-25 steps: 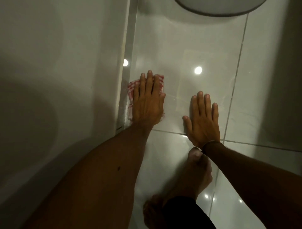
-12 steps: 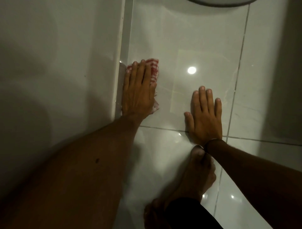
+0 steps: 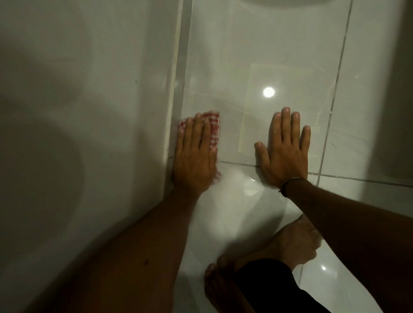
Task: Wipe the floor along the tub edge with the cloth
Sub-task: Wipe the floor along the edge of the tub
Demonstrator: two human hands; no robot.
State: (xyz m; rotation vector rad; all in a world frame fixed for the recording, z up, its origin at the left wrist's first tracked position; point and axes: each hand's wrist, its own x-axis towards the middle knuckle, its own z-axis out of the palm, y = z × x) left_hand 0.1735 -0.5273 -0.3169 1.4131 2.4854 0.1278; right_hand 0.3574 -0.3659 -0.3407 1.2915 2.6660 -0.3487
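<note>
A red-and-white checked cloth (image 3: 213,125) lies on the glossy white floor tiles (image 3: 245,55), right against the foot of the white tub wall (image 3: 89,111). My left hand (image 3: 194,160) presses flat on the cloth with its fingers together, covering most of it. Only the cloth's far end and a small corner by my wrist show. My right hand (image 3: 285,154) rests flat on the bare tile to the right, fingers spread, holding nothing. A thin band circles that wrist.
My bare feet (image 3: 290,243) stand on the tile below the right forearm. The rim of a round white fixture (image 3: 279,2) shows at the top edge. A dark shadowed surface (image 3: 397,89) borders the floor on the right. Grout lines cross under my right hand.
My left hand first pushed the cloth away along the tub edge, then drew it back toward me. My right hand stayed planted on the tile.
</note>
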